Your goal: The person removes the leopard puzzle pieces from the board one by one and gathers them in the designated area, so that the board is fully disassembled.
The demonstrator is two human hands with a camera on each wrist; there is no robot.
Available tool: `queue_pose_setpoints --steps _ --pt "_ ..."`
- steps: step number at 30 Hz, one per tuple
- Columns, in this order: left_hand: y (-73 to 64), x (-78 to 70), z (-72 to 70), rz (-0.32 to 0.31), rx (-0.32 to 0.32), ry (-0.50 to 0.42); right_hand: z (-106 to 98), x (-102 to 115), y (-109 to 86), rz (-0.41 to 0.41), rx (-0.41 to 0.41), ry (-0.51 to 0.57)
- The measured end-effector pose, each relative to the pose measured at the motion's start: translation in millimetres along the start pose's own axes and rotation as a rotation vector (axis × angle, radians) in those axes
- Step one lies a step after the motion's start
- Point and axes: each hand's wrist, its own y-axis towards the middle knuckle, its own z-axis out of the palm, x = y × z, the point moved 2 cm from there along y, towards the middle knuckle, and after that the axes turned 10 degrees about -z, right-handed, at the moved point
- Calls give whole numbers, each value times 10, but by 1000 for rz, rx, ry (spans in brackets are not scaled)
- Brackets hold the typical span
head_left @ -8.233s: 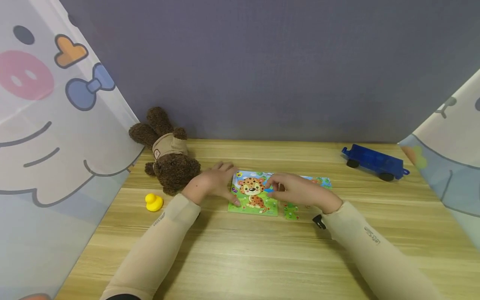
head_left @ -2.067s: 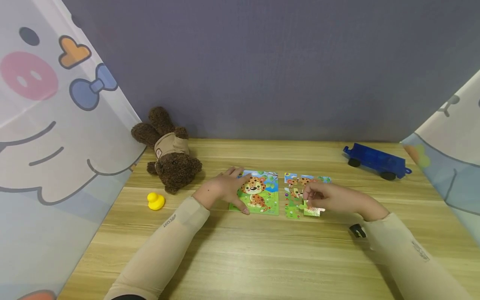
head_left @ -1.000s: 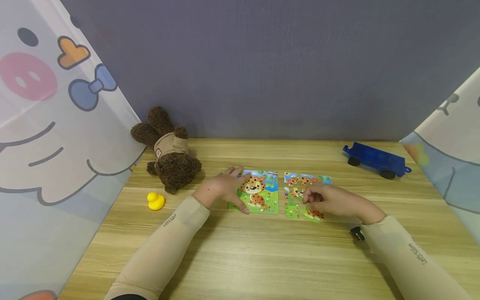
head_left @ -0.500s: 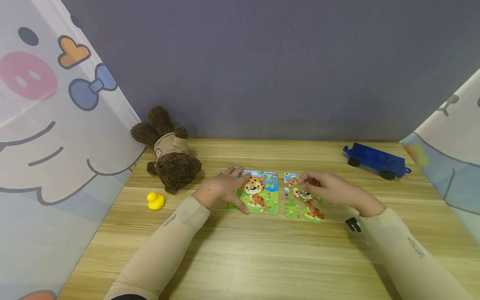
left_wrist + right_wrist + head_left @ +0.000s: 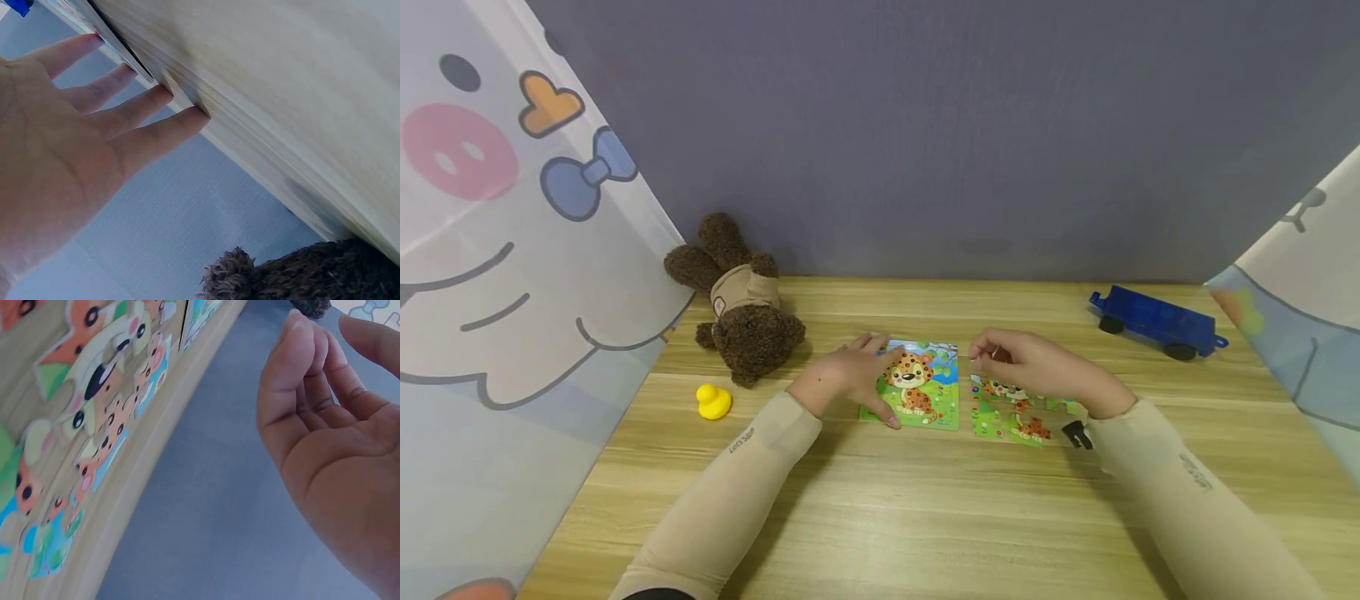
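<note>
A square picture board (image 5: 917, 408) with a spotted leopard cub lies mid-table. My left hand (image 5: 853, 379) rests over its left side, fingers spread. In the left wrist view, straight fingertips of the left hand (image 5: 75, 137) meet the table and board edge. To the right lie jigsaw puzzle pieces (image 5: 1032, 428) of the same cub, loosely laid out with gaps. My right hand (image 5: 1037, 362) is above their top row, covering it in the head view. The right wrist view shows the right hand (image 5: 350, 450) with bent fingers, thumb apart, nothing held, beside the puzzle pieces (image 5: 94, 381).
A brown plush toy (image 5: 752, 333) lies at the back left, with a yellow rubber duck (image 5: 714, 402) in front of it. A blue toy wagon (image 5: 1157, 319) stands at the back right. A grey partition (image 5: 925, 167) closes off the table's back edge.
My right hand has gone from the picture board to the lower puzzle pieces, then up and left over the top row. A shiny lower piece now lies flat. My left hand stays on the board.
</note>
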Motion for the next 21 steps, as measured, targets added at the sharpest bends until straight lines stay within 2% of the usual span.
queue_pose_setpoints --steps 9,17,21 --pt "2 -9 0 -4 -2 -1 86 -1 172 -60 24 55" --pt "11 -5 3 -14 -11 6 230 -8 326 -56 71 109" --pt "7 -6 1 -15 -12 11 299 -10 387 -59 83 87"
